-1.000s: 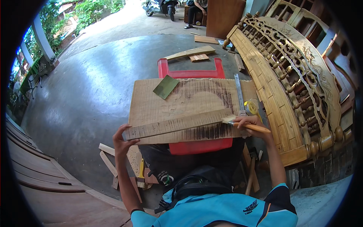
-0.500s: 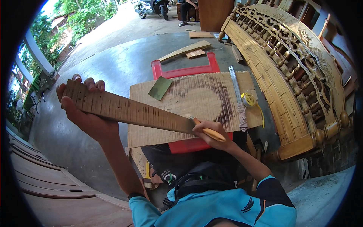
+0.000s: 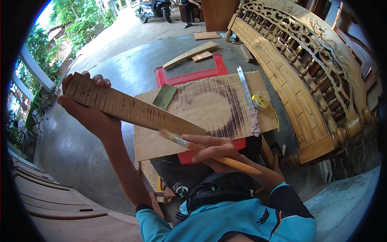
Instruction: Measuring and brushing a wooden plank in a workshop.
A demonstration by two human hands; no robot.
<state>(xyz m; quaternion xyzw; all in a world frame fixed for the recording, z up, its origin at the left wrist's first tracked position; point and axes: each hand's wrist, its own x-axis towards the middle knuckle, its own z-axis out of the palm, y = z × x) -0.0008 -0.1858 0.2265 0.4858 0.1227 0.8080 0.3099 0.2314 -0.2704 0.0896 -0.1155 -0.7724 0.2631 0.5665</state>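
Note:
My left hand (image 3: 90,107) is closed round the wide end of a tapered wooden board (image 3: 129,107) with dark marks across its face. The board slants down to the right, its narrow end above a sheet of cardboard (image 3: 161,148). In my right hand (image 3: 219,151) is a slim paintbrush (image 3: 225,161) with an orange handle and metal ferrule. Its bristles are beside the board's lower edge; whether they touch I cannot tell. On the cardboard lie a green sandpaper piece (image 3: 164,97), a metal ruler (image 3: 244,86) with cloth round its near end, and a yellow tape measure (image 3: 261,102).
A red plastic stool (image 3: 189,75) supports the cardboard. To the right stands a carved wooden headboard-like piece (image 3: 288,86). Wood offcuts (image 3: 191,53) lie on the floor beyond. A yellow-handled brush (image 3: 159,185) lies near my lap. Farther off are a scooter (image 3: 155,11) and a seated person (image 3: 189,12).
The paintbrush has swung away from the board's narrow end, its bristles now pointing left. My right hand has shifted slightly down and opened its grip around the handle. The view has shifted a little.

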